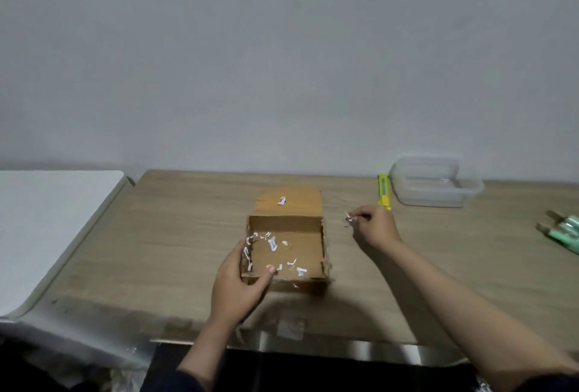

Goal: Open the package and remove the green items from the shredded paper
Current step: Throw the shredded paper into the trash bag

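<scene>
An open brown cardboard box (pixel 313 225) sits mid-table with its lid flap folded back. Only a few white paper shreds (pixel 272 243) lie on its floor. My left hand (pixel 239 285) grips the box's near left corner, thumb over the front wall. My right hand (pixel 374 225) is right of the box, just above the table, pinching a small scrap of shredded paper (pixel 349 220) between its fingertips. Green items (pixel 564 232) lie together at the table's far right edge, partly cut off by the frame.
A yellow utility knife (pixel 383 191) lies behind my right hand, next to a clear plastic container (pixel 435 183) at the back right. A white table (pixel 47 222) adjoins on the left. Tape remnants (pixel 291 327) stick to the wooden table's (pixel 156 250) front edge.
</scene>
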